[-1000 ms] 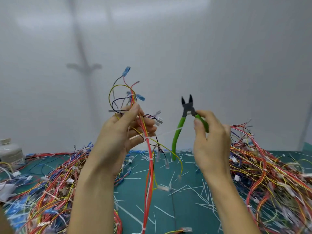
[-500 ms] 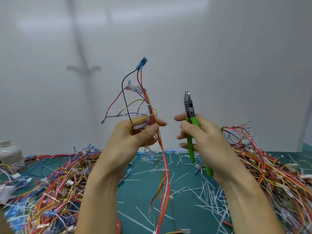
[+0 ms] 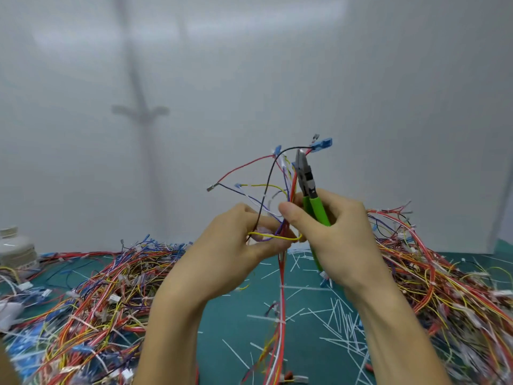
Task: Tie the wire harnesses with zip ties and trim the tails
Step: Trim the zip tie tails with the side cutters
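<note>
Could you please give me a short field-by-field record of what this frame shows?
left hand: grips the wire harness, raised above the mat
right hand: holds green-handled cutters, tips up, jaws closed, beside the harness
mat: green, strewn with cut zip tie tails
left pile: loose wire harnesses
right pile: more wire harnesses
far left: white container

I see the wire harness [image 3: 281, 287] raised upright, its red, yellow, purple and black strands fanning at the top with blue terminals, the rest hanging straight down. Green-handled cutters [image 3: 306, 176] stand tip-up just beside it. More harnesses heap left [image 3: 105, 295] and right [image 3: 444, 273], with white trimmed tails [image 3: 341, 318] scattered between.
</note>
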Demonstrator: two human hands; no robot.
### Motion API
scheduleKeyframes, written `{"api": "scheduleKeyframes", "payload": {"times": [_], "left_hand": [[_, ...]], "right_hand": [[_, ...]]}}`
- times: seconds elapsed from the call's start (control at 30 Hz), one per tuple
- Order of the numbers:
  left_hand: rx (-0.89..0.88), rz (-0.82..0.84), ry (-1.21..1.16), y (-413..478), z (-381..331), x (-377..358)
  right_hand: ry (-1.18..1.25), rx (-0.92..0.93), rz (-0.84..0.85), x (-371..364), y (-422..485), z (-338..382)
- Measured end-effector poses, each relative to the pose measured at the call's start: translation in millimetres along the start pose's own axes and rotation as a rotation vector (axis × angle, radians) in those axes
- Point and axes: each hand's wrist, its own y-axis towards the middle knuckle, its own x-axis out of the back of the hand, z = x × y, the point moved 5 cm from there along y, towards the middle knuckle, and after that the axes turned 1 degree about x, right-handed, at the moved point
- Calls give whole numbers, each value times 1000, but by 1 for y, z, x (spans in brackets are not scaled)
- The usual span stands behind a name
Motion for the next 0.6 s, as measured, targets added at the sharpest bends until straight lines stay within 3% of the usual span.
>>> {"api": "scheduleKeyframes", "payload": {"times": [0.1,0.27,0.6], "left_hand": [[13,-61,-23,-5,-1,6],[34,-9,-476,-5,-6,8],[45,-355,-679,8,5,6]], "right_hand": [[-9,-18,3,0,-1,-1],[50,-4,-20,6,0,2],[-108,-132,111,11,-2,5]]}}
